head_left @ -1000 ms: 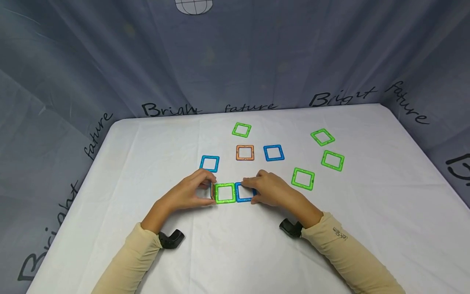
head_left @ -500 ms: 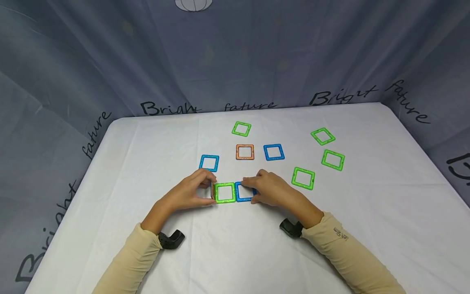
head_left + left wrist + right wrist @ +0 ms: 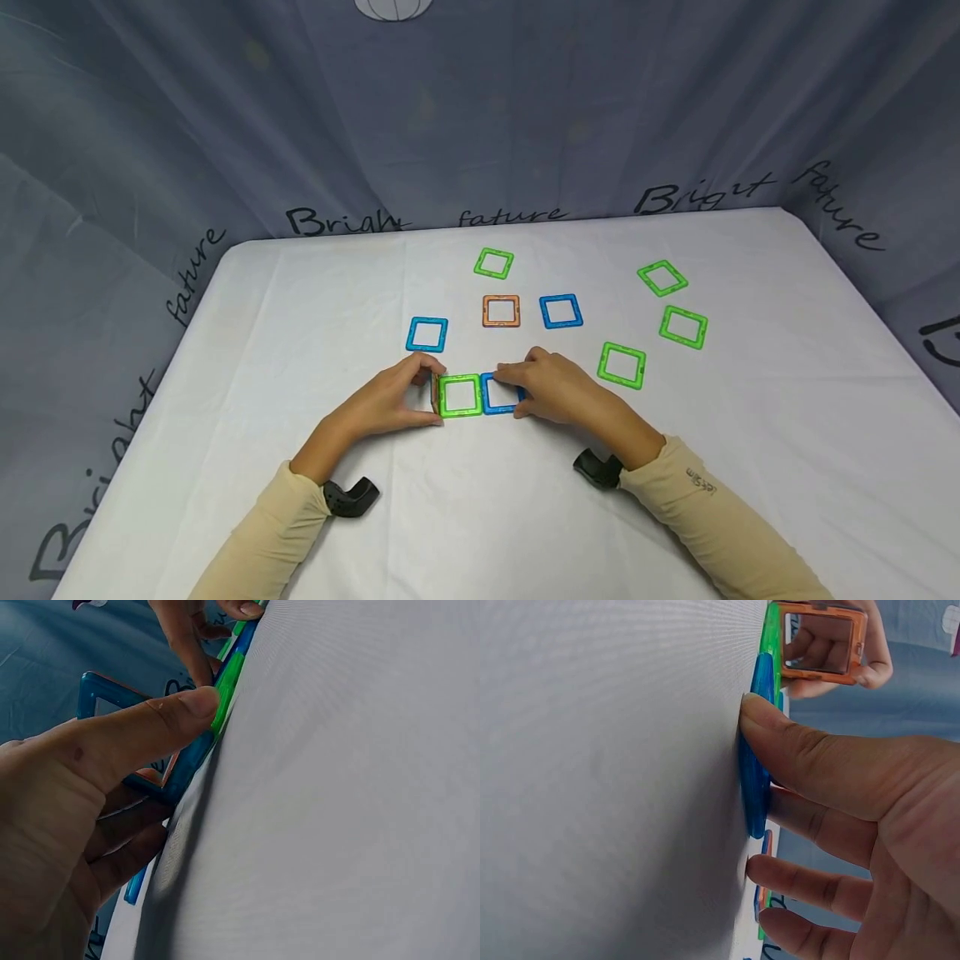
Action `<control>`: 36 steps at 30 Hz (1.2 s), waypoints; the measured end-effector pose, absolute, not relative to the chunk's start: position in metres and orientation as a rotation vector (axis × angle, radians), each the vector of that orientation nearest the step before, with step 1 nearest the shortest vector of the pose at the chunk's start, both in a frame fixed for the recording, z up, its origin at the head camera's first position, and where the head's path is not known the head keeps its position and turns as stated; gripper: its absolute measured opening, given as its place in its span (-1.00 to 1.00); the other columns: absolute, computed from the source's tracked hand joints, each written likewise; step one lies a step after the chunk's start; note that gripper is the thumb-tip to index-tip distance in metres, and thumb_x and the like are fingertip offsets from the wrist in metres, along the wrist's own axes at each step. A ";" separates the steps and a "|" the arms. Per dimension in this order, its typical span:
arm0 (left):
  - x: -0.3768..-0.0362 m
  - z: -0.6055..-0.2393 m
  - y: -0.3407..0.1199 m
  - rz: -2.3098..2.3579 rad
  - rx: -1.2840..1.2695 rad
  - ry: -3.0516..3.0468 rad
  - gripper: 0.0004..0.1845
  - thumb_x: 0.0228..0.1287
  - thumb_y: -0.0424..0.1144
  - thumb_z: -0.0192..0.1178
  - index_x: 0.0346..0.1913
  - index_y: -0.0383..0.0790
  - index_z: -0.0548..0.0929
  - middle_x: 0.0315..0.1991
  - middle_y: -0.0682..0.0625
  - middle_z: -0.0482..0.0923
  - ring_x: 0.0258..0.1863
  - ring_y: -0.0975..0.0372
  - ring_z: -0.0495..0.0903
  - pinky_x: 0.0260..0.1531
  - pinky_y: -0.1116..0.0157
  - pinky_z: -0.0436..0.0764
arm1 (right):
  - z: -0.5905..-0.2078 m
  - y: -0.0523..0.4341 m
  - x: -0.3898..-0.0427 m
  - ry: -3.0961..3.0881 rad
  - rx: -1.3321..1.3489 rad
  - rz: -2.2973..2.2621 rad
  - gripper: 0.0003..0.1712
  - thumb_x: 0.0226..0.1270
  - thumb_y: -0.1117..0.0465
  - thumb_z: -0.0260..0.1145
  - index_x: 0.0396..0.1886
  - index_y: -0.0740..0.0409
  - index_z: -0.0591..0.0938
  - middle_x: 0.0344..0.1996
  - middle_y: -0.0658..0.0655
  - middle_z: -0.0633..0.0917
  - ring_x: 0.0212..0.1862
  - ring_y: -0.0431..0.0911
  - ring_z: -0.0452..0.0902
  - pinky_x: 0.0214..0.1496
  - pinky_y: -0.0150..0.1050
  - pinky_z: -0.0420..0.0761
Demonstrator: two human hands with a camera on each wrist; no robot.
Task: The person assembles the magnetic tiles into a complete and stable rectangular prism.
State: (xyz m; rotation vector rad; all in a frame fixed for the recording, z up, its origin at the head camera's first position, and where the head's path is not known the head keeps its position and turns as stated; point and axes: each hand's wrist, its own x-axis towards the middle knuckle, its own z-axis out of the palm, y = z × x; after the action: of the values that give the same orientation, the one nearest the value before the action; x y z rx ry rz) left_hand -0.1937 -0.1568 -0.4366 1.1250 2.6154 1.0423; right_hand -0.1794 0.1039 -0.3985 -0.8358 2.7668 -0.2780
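Flat on the white cloth lie a green square magnetic tile (image 3: 461,412) and a blue square magnetic tile (image 3: 486,396), edge against edge. At the green tile's left edge, an orange square tile (image 3: 819,676) stands upright, with a blue frame (image 3: 187,766) on its outer side. My left hand (image 3: 386,404) holds this upright pair between the thumb at the near edge and fingers at the far edge. My right hand (image 3: 558,387) grips the flat blue tile at its right part, thumb on the near side and a finger on top. That hand covers the tile's right part.
Beyond the hands lie a blue tile (image 3: 426,348), an orange tile (image 3: 501,324) and another blue tile (image 3: 562,325). Several green tiles lie about, among them one right of my right hand, a green tile (image 3: 620,382). A grey curtain (image 3: 525,108) hangs behind the table.
My left hand's fingers have shifted slightly toward me, uncovering the near edge of the blue tile behind them. My right hand and the flat tiles have stayed nearly still.
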 end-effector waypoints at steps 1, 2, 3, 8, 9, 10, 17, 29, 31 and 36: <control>-0.193 -0.437 -0.157 1.040 1.113 2.618 -0.35 -0.15 -0.18 0.46 0.02 -0.18 0.35 -0.02 -0.02 0.48 -0.10 0.24 0.52 -0.06 0.28 0.52 | -0.398 0.103 -0.180 2.768 -0.842 -0.278 -0.33 -0.08 0.06 0.47 0.14 -0.01 0.54 0.13 0.00 0.54 -0.06 -0.04 0.45 -0.19 -0.25 0.48; -0.193 -0.437 -0.157 1.039 1.104 2.621 -0.35 -0.15 -0.18 0.46 0.01 -0.16 0.34 -0.02 -0.02 0.48 -0.10 0.24 0.52 -0.06 0.28 0.52 | -0.398 0.103 -0.180 2.769 -0.847 -0.279 -0.33 -0.08 0.06 0.47 0.13 -0.01 0.54 0.12 0.00 0.55 -0.07 -0.04 0.45 -0.19 -0.25 0.49; -0.193 -0.438 -0.158 1.036 1.099 2.626 -0.36 -0.15 -0.19 0.46 0.01 -0.15 0.34 -0.03 -0.02 0.49 -0.11 0.25 0.52 -0.06 0.28 0.52 | -0.398 0.102 -0.180 2.769 -0.852 -0.278 -0.33 -0.08 0.06 0.47 0.13 0.00 0.54 0.12 0.00 0.55 -0.07 -0.04 0.45 -0.19 -0.24 0.49; -0.193 -0.441 -0.160 1.040 1.126 2.639 -0.35 -0.15 -0.19 0.46 0.03 -0.15 0.34 -0.03 0.00 0.47 -0.11 0.26 0.51 -0.07 0.30 0.52 | -0.399 0.101 -0.180 2.773 -0.845 -0.269 -0.33 -0.08 0.06 0.47 0.13 0.00 0.54 0.12 0.00 0.55 -0.06 -0.03 0.45 -0.18 -0.23 0.50; -0.194 -0.442 -0.160 1.046 1.136 2.639 -0.35 -0.15 -0.20 0.46 0.02 -0.16 0.34 -0.02 0.00 0.46 -0.11 0.26 0.51 -0.06 0.31 0.52 | -0.399 0.100 -0.180 2.773 -0.842 -0.270 -0.34 -0.08 0.05 0.47 0.13 -0.01 0.55 0.12 0.00 0.55 -0.06 -0.04 0.45 -0.18 -0.23 0.50; -0.194 -0.442 -0.161 1.056 1.144 2.635 -0.35 -0.15 -0.20 0.46 0.02 -0.17 0.34 -0.02 0.00 0.45 -0.10 0.25 0.52 -0.06 0.32 0.52 | -0.399 0.100 -0.180 2.772 -0.840 -0.271 -0.34 -0.08 0.05 0.47 0.13 -0.01 0.55 0.12 -0.01 0.55 -0.06 -0.04 0.45 -0.18 -0.23 0.50; -0.193 -0.444 -0.164 1.122 1.146 2.609 -0.36 -0.16 -0.21 0.47 -0.02 -0.21 0.34 -0.05 0.01 0.36 -0.09 0.23 0.54 -0.06 0.36 0.53 | -0.397 0.098 -0.184 2.738 -0.818 -0.285 -0.32 -0.09 -0.02 0.47 0.13 -0.04 0.54 0.10 -0.04 0.57 -0.07 -0.06 0.45 -0.15 -0.22 0.49; -0.196 -0.441 -0.159 1.100 1.075 2.590 -0.37 -0.13 -0.15 0.45 -0.01 -0.14 0.33 -0.05 0.03 0.37 -0.10 0.26 0.52 -0.05 0.35 0.52 | -0.376 0.083 -0.220 2.622 -0.764 -0.342 -0.39 0.11 -0.06 0.33 0.18 0.01 0.50 0.05 0.08 0.60 0.10 0.02 0.45 0.08 -0.02 0.47; -0.195 -0.442 -0.158 1.095 1.071 2.584 -0.37 -0.12 -0.14 0.45 0.00 -0.14 0.33 -0.04 0.04 0.36 -0.11 0.27 0.52 -0.06 0.35 0.52 | -0.372 0.077 -0.227 2.627 -0.771 -0.365 -0.39 0.14 -0.05 0.31 0.20 0.01 0.48 0.08 0.09 0.57 0.14 0.03 0.43 0.12 0.00 0.44; -0.194 -0.443 -0.159 1.074 1.085 2.591 -0.38 -0.11 -0.12 0.44 0.00 -0.13 0.34 -0.04 0.05 0.36 -0.12 0.28 0.50 -0.06 0.35 0.51 | -0.368 0.059 -0.239 2.644 -0.773 -0.420 -0.37 0.15 -0.02 0.31 0.22 0.03 0.45 0.14 0.11 0.53 0.19 0.02 0.41 0.16 0.00 0.42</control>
State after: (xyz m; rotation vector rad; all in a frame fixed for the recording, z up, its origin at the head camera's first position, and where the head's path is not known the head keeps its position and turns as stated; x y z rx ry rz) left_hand -0.1942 -0.1588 -0.4426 1.0853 2.5907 1.0745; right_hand -0.2387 0.0595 -0.3684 -0.7730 2.6438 -0.4202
